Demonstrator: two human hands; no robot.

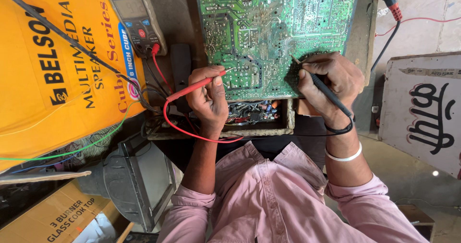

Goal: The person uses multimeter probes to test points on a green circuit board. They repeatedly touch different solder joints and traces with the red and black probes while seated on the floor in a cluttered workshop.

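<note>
Bright, even daylight throughout; soft shadows beneath both forearms. Sharp focus across the centre, colours vivid, slight wide-angle bending at edges. No glare, little blur.

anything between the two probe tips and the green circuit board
Nothing visible. The left hand sets the red probe on the green circuit board, and the right hand sets the black probe there too.

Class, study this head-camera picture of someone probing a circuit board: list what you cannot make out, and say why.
- Meter reading: head view, screen too small and pale.
- Green circuit board: top cut off by the frame edge.
- Black probe tip contact: hidden by the right hand.
- Which solder point the red probe in the left hand touches: too small.
- Parts under the board: shadowed.
</note>
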